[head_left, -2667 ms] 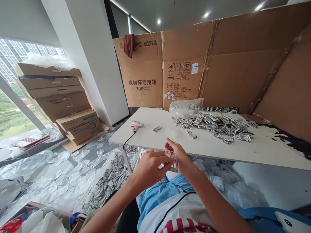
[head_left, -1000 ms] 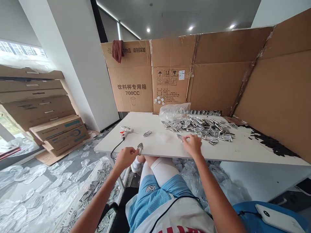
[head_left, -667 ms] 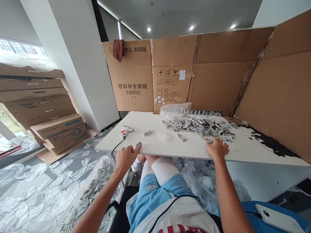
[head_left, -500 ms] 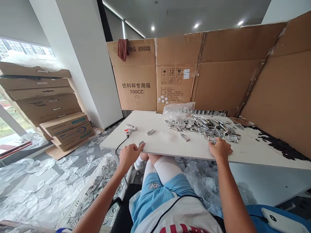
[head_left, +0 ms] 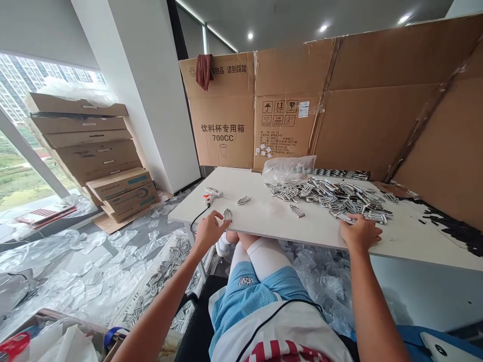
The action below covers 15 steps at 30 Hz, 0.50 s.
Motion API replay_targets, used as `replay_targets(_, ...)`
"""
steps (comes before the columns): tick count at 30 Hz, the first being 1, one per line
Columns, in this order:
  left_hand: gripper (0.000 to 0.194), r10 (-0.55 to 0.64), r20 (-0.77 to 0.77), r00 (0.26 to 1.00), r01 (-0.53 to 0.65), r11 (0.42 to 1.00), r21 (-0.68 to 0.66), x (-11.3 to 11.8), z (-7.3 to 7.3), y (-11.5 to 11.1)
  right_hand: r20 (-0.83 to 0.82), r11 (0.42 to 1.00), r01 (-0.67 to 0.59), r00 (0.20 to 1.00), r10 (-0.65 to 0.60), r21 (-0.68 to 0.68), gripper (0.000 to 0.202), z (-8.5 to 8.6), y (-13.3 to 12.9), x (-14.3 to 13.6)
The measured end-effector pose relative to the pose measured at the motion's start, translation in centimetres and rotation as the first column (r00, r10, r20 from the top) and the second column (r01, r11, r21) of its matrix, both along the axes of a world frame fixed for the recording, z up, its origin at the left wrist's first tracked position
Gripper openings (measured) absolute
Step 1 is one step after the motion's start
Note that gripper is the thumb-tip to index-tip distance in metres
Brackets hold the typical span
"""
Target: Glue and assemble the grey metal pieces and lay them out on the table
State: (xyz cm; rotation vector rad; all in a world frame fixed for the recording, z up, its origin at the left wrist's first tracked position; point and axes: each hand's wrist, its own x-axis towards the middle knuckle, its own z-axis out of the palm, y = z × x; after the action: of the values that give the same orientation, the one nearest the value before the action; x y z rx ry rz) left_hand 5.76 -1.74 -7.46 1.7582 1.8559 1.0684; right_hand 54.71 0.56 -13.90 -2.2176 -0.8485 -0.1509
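Pinching a badge [head_left: 227, 214], left hand [head_left: 209, 230]; right hand [head_left: 360, 233] grip released beside badge pile [head_left: 332, 197]; badge-filled plastic bag [head_left: 289, 168] behind.

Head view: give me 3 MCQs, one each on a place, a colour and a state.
1. Where does the glue gun lie?
A. on the white table's left end
B. on the floor
C. on the stacked boxes

2. What colour is the cloth hung on the cardboard wall?
A. blue
B. dark red
C. white

3. What is the left hand doing?
A. hanging free
B. pinching a small metal badge at the table edge
C. gripping the glue gun

Answers:
1 A, it rests by the table's left corner.
2 B, it is dark red.
3 B, fingertips close on the badge.
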Motion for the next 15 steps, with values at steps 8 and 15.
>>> replay_targets(8,0.051,-0.15,0.468,0.871,0.241,0.96,-0.141,-0.6,2.1,-0.3,-0.021,0.962,-0.071,0.997,0.08,0.265,0.037,1.1,0.0,0.0)
replay_targets(15,0.042,-0.133,0.817,0.561,0.319,0.946,-0.065,-0.2,3.3,-1.2,0.021,0.912,-0.122,0.992,0.123,0.393,0.036,2.3,0.0,0.1)
